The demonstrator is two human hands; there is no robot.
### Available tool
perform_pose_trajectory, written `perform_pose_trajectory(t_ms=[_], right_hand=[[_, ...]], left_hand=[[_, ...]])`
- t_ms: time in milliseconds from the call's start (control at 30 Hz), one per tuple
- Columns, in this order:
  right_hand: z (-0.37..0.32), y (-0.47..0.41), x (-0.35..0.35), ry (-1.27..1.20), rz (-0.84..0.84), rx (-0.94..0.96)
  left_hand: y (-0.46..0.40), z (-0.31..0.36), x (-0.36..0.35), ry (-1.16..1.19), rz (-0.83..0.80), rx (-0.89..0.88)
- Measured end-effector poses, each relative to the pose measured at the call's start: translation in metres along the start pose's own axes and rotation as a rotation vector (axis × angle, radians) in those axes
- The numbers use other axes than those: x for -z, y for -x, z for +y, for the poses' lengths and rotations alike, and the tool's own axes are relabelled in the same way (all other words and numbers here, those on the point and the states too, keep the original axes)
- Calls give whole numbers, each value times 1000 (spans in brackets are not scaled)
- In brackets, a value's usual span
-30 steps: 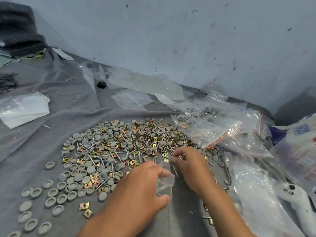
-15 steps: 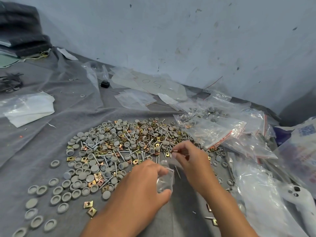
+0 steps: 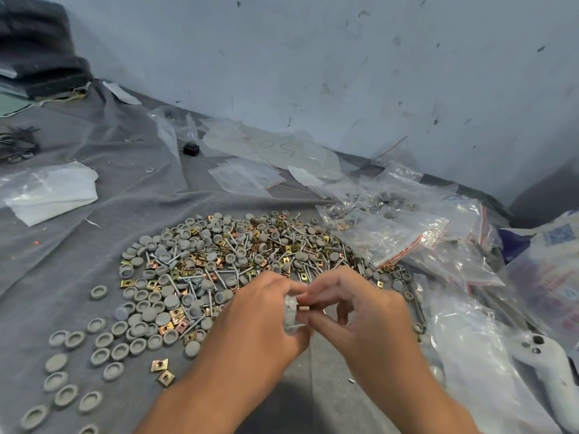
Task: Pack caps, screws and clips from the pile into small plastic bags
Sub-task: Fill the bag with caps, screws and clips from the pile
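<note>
Fingertips of both hands meet over the near edge of the cloth, close to the camera: the left hand (image 3: 260,321) has its thumb and forefinger curled round a small clear plastic bag (image 3: 290,311), pinching it upright so that its mouth faces the other hand, while the right hand (image 3: 360,311) pinches something small and brass-coloured, most likely a clip (image 3: 303,307), right at that mouth. Holding the bag so near the pile seems meant to keep each trip from pile to bag short. A screw appears to lie inside the bag already, though the plastic blurs it and I cannot be sure. The right hand's other fingers are loosely bent and hold nothing that shows. Just beyond the hands spreads the pile (image 3: 225,264) of grey caps, silver screws and gold clips, all mixed together on the grey cloth (image 3: 103,242); toward the left it thins into single caps (image 3: 112,349) lying apart, with two stray clips (image 3: 162,371) near the left forearm. Right of the pile, filled bags with red seal strips (image 3: 391,236) lie heaped, which suggests the packing is well under way, though much of the pile remains. A white handheld controller (image 3: 545,371) rests at the right edge. Farther back lie flat empty bags (image 3: 247,178), a folded white sheet (image 3: 53,191) and, at the blue wall (image 3: 344,64), a marked plastic sheet.
</note>
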State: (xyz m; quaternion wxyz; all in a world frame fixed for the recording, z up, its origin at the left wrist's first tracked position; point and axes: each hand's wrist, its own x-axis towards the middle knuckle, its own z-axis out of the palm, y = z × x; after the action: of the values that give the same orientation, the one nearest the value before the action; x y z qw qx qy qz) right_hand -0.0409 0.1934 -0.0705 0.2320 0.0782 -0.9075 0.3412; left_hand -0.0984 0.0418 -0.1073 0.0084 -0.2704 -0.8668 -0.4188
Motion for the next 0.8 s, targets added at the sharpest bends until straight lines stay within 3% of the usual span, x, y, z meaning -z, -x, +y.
perform_pose_trajectory(t_ms=[233,467,700,800], right_hand=[[0,0,3,101,57,78],[2,1,-1,72,9,-23],[3,3,1,133,-41,8],[13,0,7,103,20,-19]], left_hand=[[0,-2,-2,8,-5,1],[0,0,-2,1,-2,-12],[0,-1,-4,2,18,-15],[2,-1,-5,-19,6,-20]])
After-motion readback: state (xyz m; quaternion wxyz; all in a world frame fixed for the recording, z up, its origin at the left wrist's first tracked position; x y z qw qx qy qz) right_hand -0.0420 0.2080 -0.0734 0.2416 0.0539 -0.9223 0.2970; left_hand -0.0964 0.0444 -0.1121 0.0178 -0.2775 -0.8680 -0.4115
